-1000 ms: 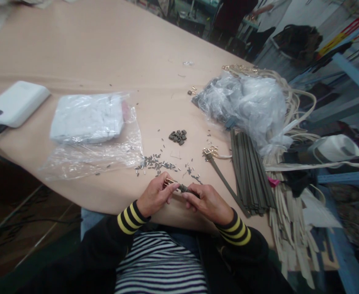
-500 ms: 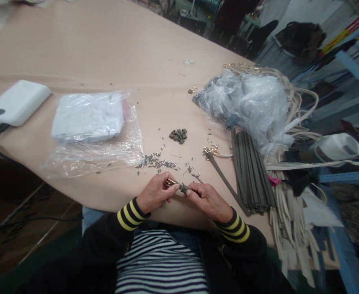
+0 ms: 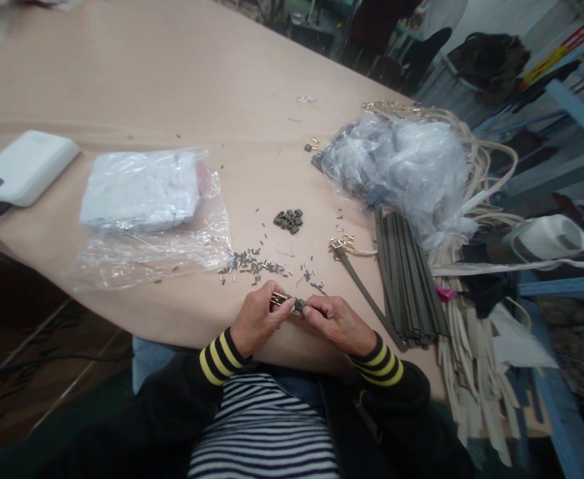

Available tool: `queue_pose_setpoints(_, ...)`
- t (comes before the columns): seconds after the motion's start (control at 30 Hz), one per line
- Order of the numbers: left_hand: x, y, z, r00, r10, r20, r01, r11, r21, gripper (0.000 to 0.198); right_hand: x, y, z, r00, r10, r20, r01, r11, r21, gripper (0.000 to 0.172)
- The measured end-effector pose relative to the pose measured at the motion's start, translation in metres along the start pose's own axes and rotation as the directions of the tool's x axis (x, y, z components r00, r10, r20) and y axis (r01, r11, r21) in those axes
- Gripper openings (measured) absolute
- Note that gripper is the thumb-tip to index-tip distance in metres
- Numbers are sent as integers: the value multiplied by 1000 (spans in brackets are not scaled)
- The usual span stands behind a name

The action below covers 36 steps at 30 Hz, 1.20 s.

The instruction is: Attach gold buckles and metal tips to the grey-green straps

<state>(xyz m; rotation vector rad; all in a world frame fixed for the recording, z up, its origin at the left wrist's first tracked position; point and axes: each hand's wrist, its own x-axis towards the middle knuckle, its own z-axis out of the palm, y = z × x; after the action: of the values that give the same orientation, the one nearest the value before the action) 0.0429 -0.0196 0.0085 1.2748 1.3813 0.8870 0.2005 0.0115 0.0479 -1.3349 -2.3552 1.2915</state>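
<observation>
Between finger and thumb, my left hand grips a gold-coloured buckle at the near side of the table. Just right of it, my right hand pinches the dark green strap joined to that buckle; most of this strap is hidden by my fingers. The fingertips of both hands almost meet. Beyond them lie scattered small metal clips and a little heap of dark green loops. One finished-looking strap with a gold buckle lies to the right.
A stack of dark green straps lies at the right, below a clear plastic bag. Beige straps hang over the right edge. At left are a wrapped white packet and a white power bank with a cable.
My left hand has shifted slightly right and its wrist has turned a little. Both hands keep their hold on the buckle and strap.
</observation>
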Motion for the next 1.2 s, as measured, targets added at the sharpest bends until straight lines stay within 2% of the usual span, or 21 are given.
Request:
queue_pose_setpoints(0.17,6,3,-12,982,-73,174,103,980,-170,19,5,-2,-2,999,3,54,-6,999,49,25)
queue_pose_setpoints(0.33,6,4,-15,983,-109,147,136,972,-189,19,6,-8,-3,998,2,60,-4,999,40,23)
queue_pose_setpoints(0.5,6,5,-14,985,-97,141,122,975,-184,19,4,-5,1,994,25,106,-37,993,111,23)
queue_pose_setpoints(0.63,7,8,-14,985,-102,136,128,973,-193,18,7,-3,12,992,52,-118,-58,997,-51,11)
queue_pose_setpoints(0.7,7,9,-13,986,-103,129,127,973,-192,18,8,-4,17,979,38,-201,-55,995,-83,13)
queue_pose_setpoints(0.83,6,7,-13,990,-91,110,110,977,-184,18,7,-6,21,968,-27,-249,-3,993,-120,11)
queue_pose_setpoints(0.97,6,6,-12,991,-79,109,100,974,-203,20,6,-5,21,960,-75,-270,68,997,-35,12)
queue_pose_setpoints(1.2,4,7,-9,989,-82,127,103,979,-176,18,6,-4,24,947,12,-322,-2,999,33,7)
